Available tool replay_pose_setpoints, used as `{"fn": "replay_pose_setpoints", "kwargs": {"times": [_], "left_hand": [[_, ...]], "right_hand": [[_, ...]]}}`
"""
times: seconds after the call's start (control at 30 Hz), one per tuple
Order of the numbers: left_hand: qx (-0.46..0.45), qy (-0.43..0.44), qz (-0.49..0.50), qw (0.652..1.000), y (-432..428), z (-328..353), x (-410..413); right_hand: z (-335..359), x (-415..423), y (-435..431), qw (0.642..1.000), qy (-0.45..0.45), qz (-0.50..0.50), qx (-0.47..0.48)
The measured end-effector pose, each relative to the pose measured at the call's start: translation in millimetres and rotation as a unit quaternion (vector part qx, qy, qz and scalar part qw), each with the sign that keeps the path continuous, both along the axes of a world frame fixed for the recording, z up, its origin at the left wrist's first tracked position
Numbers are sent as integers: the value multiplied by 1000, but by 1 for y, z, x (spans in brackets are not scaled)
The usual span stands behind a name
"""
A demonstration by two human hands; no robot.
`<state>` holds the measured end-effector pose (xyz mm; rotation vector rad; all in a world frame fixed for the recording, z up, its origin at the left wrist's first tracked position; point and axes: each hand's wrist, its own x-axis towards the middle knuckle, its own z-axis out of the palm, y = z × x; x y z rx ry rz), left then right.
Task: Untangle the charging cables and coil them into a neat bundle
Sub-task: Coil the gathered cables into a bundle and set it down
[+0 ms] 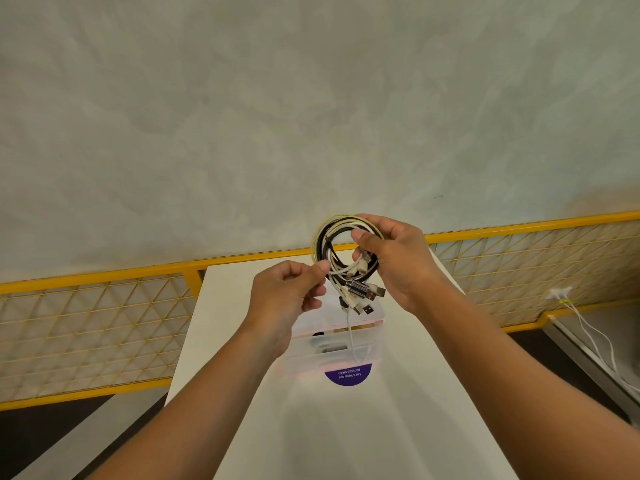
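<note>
Locating the cables first: where were they? (Reader)

Fig. 1 showed a coil of black and white cables (341, 251) held in the air above a white table (381, 427). (Legend)

And the hands? (Reader)

The right hand (391, 261) gripped the coil's right side, its fingers curled round the loops. The left hand (287, 296) pinched a white strand at the coil's lower left between thumb and forefinger. Several plugs (363, 296) jutted from the bottom of the coil, and one loose white end (351, 337) hung down. (Legend)

Beneath? (Reader)

A clear plastic box (374, 344) stood on the table, just beyond a purple sticker (348, 375). A yellow mesh railing (86, 323) ran behind the table along a grey wall. (Legend)
</note>
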<state>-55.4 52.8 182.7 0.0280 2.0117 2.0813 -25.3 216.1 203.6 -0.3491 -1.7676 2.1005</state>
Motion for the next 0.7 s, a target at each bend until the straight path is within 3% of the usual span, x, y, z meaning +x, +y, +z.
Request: {"fn": "replay_pose_setpoints", "kwargs": {"times": [0.2,0.4,0.7], "left_hand": [[-86,107,88,987,2,8,4],[-178,260,42,948,0,19,10],[-225,277,49,933,4,9,5]], "right_hand": [[-6,-1,-9,999,-8,-15,45],[-8,-2,-16,999,-11,-19,37],[-9,-1,-18,1000,-4,9,4]]}}
